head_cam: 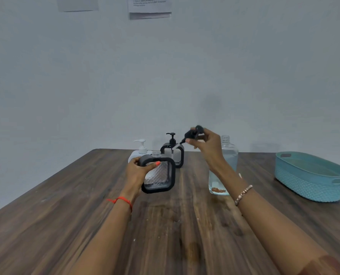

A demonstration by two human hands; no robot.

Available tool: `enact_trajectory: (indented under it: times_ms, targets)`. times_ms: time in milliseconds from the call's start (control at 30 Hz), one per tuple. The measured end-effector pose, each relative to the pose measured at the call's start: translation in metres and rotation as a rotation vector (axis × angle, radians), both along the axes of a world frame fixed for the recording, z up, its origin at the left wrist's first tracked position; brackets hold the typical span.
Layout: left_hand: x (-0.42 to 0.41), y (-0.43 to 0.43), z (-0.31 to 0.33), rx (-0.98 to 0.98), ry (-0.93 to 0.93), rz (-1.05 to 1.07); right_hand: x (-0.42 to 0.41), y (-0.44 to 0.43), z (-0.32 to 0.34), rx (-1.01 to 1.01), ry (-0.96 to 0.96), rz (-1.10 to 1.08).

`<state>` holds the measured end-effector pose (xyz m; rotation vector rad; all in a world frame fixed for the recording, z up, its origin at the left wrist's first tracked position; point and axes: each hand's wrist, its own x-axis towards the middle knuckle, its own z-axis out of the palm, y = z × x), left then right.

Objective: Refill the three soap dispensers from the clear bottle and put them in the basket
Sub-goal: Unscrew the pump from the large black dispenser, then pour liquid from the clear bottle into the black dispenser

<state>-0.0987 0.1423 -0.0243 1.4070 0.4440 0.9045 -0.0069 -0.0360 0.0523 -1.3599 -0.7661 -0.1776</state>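
Wood-grain table (56, 231) fills the near view, with 2 forearms reaching over it. Left hand (137, 172) grips the near black-framed dispenser (161, 178). Its fingers curl round the dispenser's left edge, the thumb lies across the top corner, and the clear neck stands uncapped just above the thumb. Whether the dispenser's base touches the table I cannot tell.

Right hand (206, 144) is raised, fingertips pinched on a black pump head (194, 133). Its thin tube slants down and left from the fingertips, apart from the open neck.

Beyond the left fingers stand 1 white dispenser (135, 155) and a second black dispenser (177, 158), both with pumps on. Clear bottle (229, 155), uncapped and holding pale liquid, stands upright just behind the right wrist. Blue basket (312, 181) sits well to the right of the right fingers.
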Motion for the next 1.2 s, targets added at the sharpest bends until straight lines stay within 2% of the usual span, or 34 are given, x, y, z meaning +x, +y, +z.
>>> enact_trajectory:
  times_ms: [100, 233, 300, 467, 633, 700, 867, 933, 1000, 1067, 1133, 1200]
  targets:
    - [0.001, 0.001, 0.001, 0.010, -0.003, 0.041, 0.004, -0.002, -0.040, -0.252, -0.143, -0.012]
    - [0.005, -0.003, 0.004, -0.003, -0.023, 0.055, 0.012, -0.003, -0.093, -0.577, -0.444, -0.004]
    - [0.007, -0.006, 0.005, -0.012, -0.023, 0.046, 0.014, -0.006, -0.110, -0.694, -0.512, 0.039]
    - [0.014, -0.014, 0.006, 0.011, -0.035, -0.003, 0.010, -0.017, -0.127, -0.868, -0.548, 0.083]
    - [0.022, -0.026, 0.005, 0.000, -0.064, -0.030, 0.009, -0.020, -0.133, -0.932, -0.595, 0.095]
    - [0.025, -0.032, 0.007, -0.015, -0.089, -0.041, 0.007, -0.024, -0.128, -0.879, -0.597, 0.061]
    - [0.036, -0.042, 0.010, -0.032, -0.122, -0.081, 0.012, -0.042, -0.091, -0.274, -0.386, -0.312]
    - [0.042, -0.045, 0.011, -0.022, -0.119, -0.091, 0.024, -0.053, -0.075, -0.112, -0.324, -0.448]
    - [0.048, -0.048, 0.014, -0.008, -0.116, -0.096, 0.040, -0.065, -0.065, -0.055, -0.272, -0.505]
    - [0.053, -0.050, 0.015, 0.000, -0.123, -0.105, 0.059, -0.073, -0.061, -0.103, -0.160, -0.487]
    - [0.058, -0.053, 0.016, 0.008, -0.127, -0.114, 0.075, -0.077, -0.058, -0.176, -0.003, -0.401]
    - [0.061, -0.056, 0.016, 0.014, -0.133, -0.120, 0.089, -0.078, -0.059, -0.167, 0.150, -0.221]
